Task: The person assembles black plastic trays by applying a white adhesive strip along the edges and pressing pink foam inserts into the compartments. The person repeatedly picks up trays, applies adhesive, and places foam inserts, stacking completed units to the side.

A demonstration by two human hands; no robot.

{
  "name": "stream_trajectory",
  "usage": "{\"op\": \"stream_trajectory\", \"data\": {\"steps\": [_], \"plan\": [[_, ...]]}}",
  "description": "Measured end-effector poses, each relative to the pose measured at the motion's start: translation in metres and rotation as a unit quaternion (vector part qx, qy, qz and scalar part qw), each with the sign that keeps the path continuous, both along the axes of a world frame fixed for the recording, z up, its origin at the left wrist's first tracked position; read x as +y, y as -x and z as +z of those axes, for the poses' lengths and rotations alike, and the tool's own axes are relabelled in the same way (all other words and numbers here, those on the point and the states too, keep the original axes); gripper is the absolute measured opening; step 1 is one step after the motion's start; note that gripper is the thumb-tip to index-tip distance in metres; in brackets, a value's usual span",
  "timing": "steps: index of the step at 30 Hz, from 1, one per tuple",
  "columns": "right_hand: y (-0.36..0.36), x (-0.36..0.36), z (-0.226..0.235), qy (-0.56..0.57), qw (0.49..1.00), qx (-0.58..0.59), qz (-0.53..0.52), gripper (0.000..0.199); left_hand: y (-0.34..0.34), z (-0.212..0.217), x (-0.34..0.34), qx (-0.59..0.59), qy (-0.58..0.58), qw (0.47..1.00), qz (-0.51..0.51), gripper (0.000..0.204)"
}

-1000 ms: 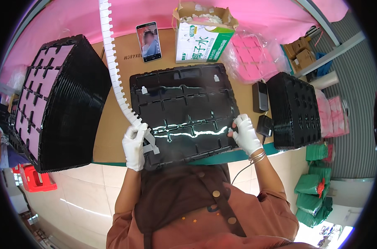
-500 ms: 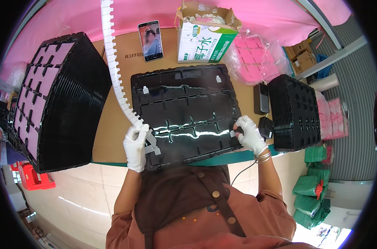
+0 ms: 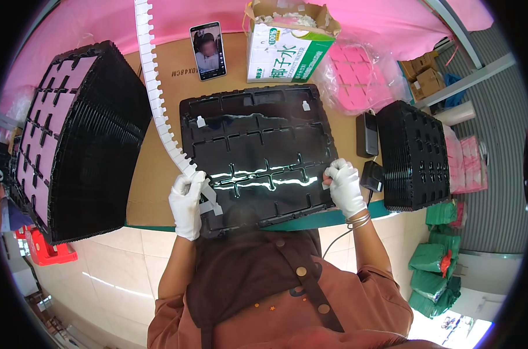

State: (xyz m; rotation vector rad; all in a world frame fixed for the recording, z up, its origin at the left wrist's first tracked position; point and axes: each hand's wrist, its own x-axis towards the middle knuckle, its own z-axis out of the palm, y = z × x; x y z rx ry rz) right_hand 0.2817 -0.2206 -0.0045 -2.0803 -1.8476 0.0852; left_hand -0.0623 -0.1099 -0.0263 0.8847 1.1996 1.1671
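Observation:
A shiny black plastic tray [image 3: 252, 203] with raised cross-shaped ridges lies in front of me. Two small white stickers, one at its far left [image 3: 201, 121] and one at its far right [image 3: 305, 105], are on it. My gloved left hand [image 3: 186, 203] pinches a long white sticker strip [image 3: 153, 87] with notched edges by the tray's near left corner. Its loose grey-white end dangles over the tray. At the tray's right edge, my gloved right hand [image 3: 346, 187] has its fingers drawn together, a bit of white sticker partly showing under the fingertips; whether they grip it is unclear.
Tall stacks of black trays stand on the left [image 3: 95, 145] and right [image 3: 415, 157]. A phone [image 3: 207, 51] leans at the back beside an open carton [image 3: 287, 55]. Pink trays in clear plastic [image 3: 357, 75], a black power bank [image 3: 367, 135] and a charger [image 3: 373, 176] lie to the right.
My right hand's fingers have closed in over the small sticker at the tray's right edge. My left hand still pinches the strip, slightly further left in the picture. The whole view has shifted a little.

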Motion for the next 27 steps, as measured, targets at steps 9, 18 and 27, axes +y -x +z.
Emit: {"op": "stream_trajectory", "data": {"steps": [9,18,27], "plan": [[-0.011,-0.002,-0.001,0.001,0.995,0.067,0.075,0.024,0.003,-0.004,-0.001,0.043,-0.027,0.999,-0.010,0.010],[-0.037,0.008,0.020,0.138,0.852,0.505,0.024,0.019,0.004,0.000,-0.002,0.021,-0.008,1.000,-0.020,0.009],[-0.047,0.235,0.130,-0.305,0.945,0.088,-0.078,0.010,-0.002,0.005,0.000,0.023,-0.017,1.000,-0.001,0.013]]}}
